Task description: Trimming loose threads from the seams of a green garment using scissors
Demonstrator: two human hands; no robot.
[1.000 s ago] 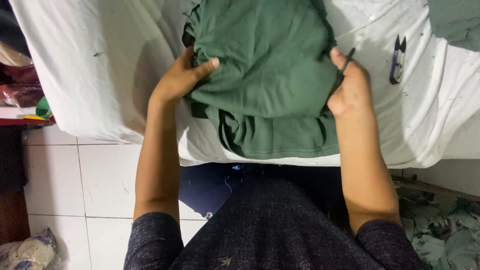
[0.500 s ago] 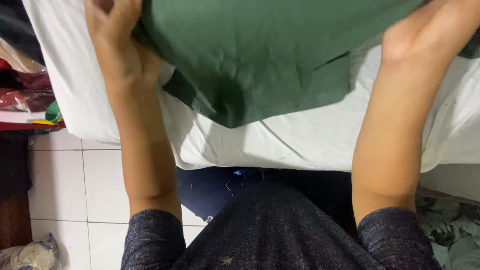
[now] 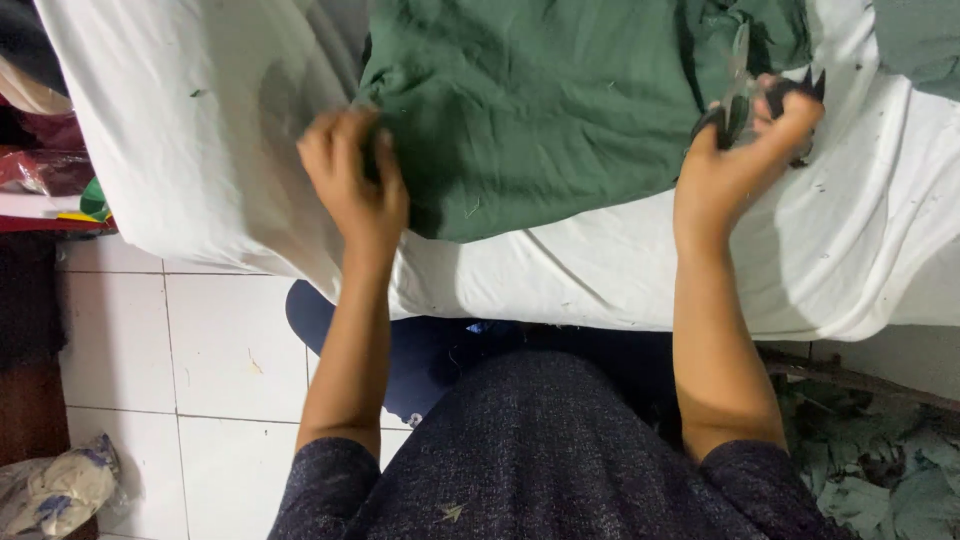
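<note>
A dark green garment [image 3: 540,100] lies spread on a table covered with white cloth [image 3: 200,130]. My left hand [image 3: 352,180] rests on the garment's lower left edge, fingers curled onto the fabric. My right hand [image 3: 740,150] sits at the garment's right side, closed around small black-handled thread snips [image 3: 745,100] whose metal blades point up over the green cloth.
Another greenish-grey cloth piece [image 3: 920,40] lies at the top right. Green fabric scraps [image 3: 880,460] litter the floor at the right. A crumpled bag [image 3: 55,490] sits on the white tiles at the lower left; red and dark items [image 3: 40,170] stand at the left.
The green garment, lifted and flipped half a second ago, now lies flat on the table. My right hand has taken up the snips that lay at the table's right side.
</note>
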